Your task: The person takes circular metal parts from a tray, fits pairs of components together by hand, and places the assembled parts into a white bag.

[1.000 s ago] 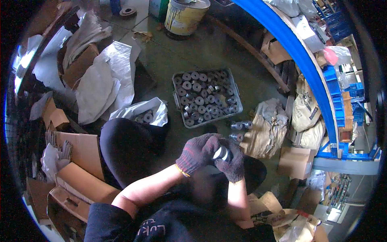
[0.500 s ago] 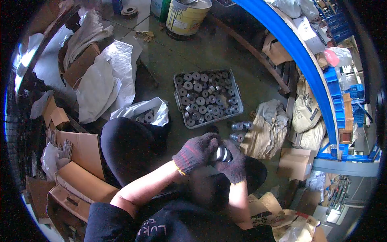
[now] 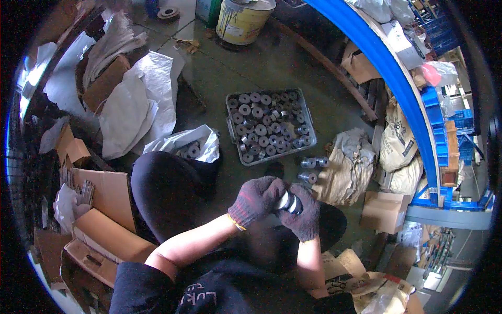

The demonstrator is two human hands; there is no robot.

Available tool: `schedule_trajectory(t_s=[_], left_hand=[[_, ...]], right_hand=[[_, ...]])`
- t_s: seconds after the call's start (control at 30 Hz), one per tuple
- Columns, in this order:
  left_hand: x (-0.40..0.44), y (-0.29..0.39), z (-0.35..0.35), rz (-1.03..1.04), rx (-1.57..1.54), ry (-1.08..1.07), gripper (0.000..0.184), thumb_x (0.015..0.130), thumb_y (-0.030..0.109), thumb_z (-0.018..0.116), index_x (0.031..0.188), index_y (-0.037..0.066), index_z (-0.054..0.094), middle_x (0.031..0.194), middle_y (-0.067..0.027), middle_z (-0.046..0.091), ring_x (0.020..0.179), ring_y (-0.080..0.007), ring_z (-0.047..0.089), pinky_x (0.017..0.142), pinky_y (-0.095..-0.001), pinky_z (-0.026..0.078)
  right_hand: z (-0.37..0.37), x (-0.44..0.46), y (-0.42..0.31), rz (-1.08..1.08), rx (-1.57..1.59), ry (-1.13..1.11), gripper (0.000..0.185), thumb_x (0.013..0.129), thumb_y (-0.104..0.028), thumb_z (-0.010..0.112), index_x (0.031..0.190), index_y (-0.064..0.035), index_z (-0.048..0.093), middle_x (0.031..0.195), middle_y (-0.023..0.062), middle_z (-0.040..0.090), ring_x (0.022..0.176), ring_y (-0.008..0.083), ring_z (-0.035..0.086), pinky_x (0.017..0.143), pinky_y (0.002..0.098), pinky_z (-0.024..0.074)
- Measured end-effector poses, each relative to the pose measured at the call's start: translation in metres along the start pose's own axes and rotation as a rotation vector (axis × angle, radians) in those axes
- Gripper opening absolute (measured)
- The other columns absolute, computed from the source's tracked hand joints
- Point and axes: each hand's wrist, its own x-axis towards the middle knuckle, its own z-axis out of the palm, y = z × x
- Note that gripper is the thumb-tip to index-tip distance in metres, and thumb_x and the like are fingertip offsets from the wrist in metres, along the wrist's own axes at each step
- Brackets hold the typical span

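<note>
My left hand [image 3: 256, 201] and my right hand [image 3: 301, 213] wear dark knitted gloves with yellow cuffs. Between them, above my lap, they clasp a short stack of shiny metal rings [image 3: 288, 202]. Fingers of both hands wrap the stack and cover its ends, so the number of rings is hidden. Ahead on the floor stands a grey plastic crate [image 3: 228, 118] filled with many loose metal rings [image 3: 260, 129]. Right of my hands, similar stacked metal rings [image 3: 308, 178] lie on their sides beside crumpled brown paper [image 3: 342, 172].
A white sack [image 3: 210, 142] holding more rings lies by my left knee. Cardboard boxes [image 3: 112, 235] crowd the left side. A yellow bucket [image 3: 243, 23] stands at the back. A blue curved frame [image 3: 402, 86] rises on the right, near a small carton [image 3: 384, 212].
Both hands have shifted slightly with the ring stack still between them, and its visible faces have turned a little. The crate and the stacks on the floor stay put.
</note>
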Motion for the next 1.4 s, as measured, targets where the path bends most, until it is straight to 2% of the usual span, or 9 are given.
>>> schedule_trajectory(t_s=[0.2, 0.27, 0.33, 0.5, 0.6, 0.7, 0.87, 1.07, 1.4], left_hand=[[0.006, 0.008, -0.012, -0.091, 0.029, -0.018, 0.032, 0.091, 0.029, 0.053, 0.073, 0.003, 0.058, 0.065, 0.0009, 0.055, 0.063, -0.0064, 0.046, 0.054, -0.0258, 0.039], [0.004, -0.004, -0.026, 0.006, 0.26, -0.083, 0.021, 0.086, 0.022, 0.058, 0.09, 0.001, 0.056, 0.072, -0.0043, 0.06, 0.061, -0.015, 0.054, 0.056, -0.0296, 0.044], [0.011, -0.013, -0.035, 0.359, 0.633, -0.134, 0.053, 0.066, 0.017, 0.074, 0.107, 0.003, 0.045, 0.087, -0.0186, 0.061, 0.077, -0.038, 0.06, 0.064, -0.0413, 0.05], [0.01, 0.005, -0.039, 0.657, 0.681, -0.169, 0.06, 0.065, 0.019, 0.075, 0.113, 0.002, 0.044, 0.096, -0.0215, 0.06, 0.08, -0.039, 0.061, 0.065, -0.0428, 0.051], [0.005, 0.006, -0.037, 0.425, 0.655, -0.196, 0.063, 0.066, 0.019, 0.075, 0.118, 0.001, 0.046, 0.1, -0.0232, 0.059, 0.081, -0.0365, 0.062, 0.067, -0.0386, 0.051], [0.003, -0.002, -0.035, 0.497, 0.406, -0.275, 0.06, 0.072, 0.019, 0.072, 0.123, 0.0, 0.047, 0.105, -0.0166, 0.062, 0.082, -0.0254, 0.063, 0.069, -0.034, 0.051], [-0.005, 0.009, -0.032, -0.054, -0.535, -0.399, 0.05, 0.085, 0.018, 0.061, 0.13, 0.0, 0.045, 0.11, -0.0038, 0.059, 0.091, -0.0112, 0.057, 0.072, -0.0278, 0.049], [-0.008, 0.015, -0.018, -0.125, -0.303, -0.224, 0.037, 0.088, 0.021, 0.058, 0.119, 0.001, 0.054, 0.11, -0.0062, 0.059, 0.1, -0.0124, 0.053, 0.089, -0.0286, 0.042], [0.01, -0.011, -0.01, 0.119, 0.1, 0.027, 0.027, 0.091, 0.027, 0.051, 0.089, 0.003, 0.062, 0.08, -0.0025, 0.06, 0.072, -0.0086, 0.051, 0.066, -0.0264, 0.045]], right_hand=[[0.003, 0.002, -0.005, 0.027, 0.08, 0.034, 0.05, 0.054, -0.018, 0.075, 0.1, -0.0034, 0.06, 0.095, 0.0138, 0.063, 0.088, 0.0254, 0.062, 0.081, 0.0345, 0.0483], [0.004, 0.002, 0.0, 0.081, 0.163, 0.043, 0.048, 0.055, -0.017, 0.075, 0.099, -0.0033, 0.059, 0.094, 0.0131, 0.063, 0.087, 0.0237, 0.062, 0.081, 0.0338, 0.048], [0.003, -0.003, 0.014, 0.099, 0.139, 0.053, 0.053, 0.056, -0.023, 0.078, 0.103, -0.0059, 0.06, 0.102, 0.012, 0.063, 0.094, 0.0264, 0.061, 0.083, 0.0372, 0.0488], [0.003, -0.003, 0.013, 0.137, 0.26, 0.091, 0.054, 0.055, -0.021, 0.078, 0.104, -0.0051, 0.06, 0.102, 0.0126, 0.063, 0.095, 0.0273, 0.06, 0.086, 0.0372, 0.0474], [-0.002, -0.001, 0.005, 0.097, 0.135, 0.111, 0.049, 0.053, -0.009, 0.071, 0.1, -0.0017, 0.059, 0.099, 0.0098, 0.063, 0.093, 0.0213, 0.06, 0.086, 0.0335, 0.0464], [-0.008, 0.002, 0.0, 0.051, 0.135, 0.073, 0.055, 0.056, -0.022, 0.079, 0.104, -0.0038, 0.059, 0.105, 0.0132, 0.062, 0.097, 0.0283, 0.06, 0.087, 0.0372, 0.0468], [-0.012, 0.006, -0.01, -0.038, 0.027, 0.09, 0.052, 0.057, -0.021, 0.079, 0.103, -0.0034, 0.059, 0.104, 0.0133, 0.061, 0.096, 0.0284, 0.06, 0.086, 0.0364, 0.047], [-0.008, 0.006, -0.016, -0.088, 0.078, 0.074, 0.051, 0.057, -0.017, 0.079, 0.101, -0.0034, 0.059, 0.101, 0.0135, 0.061, 0.094, 0.0286, 0.06, 0.084, 0.0372, 0.0478], [0.001, 0.005, -0.023, -0.08, 0.069, 0.048, 0.051, 0.057, -0.019, 0.079, 0.102, -0.0044, 0.059, 0.099, 0.0123, 0.061, 0.093, 0.0285, 0.06, 0.082, 0.0375, 0.0476]])
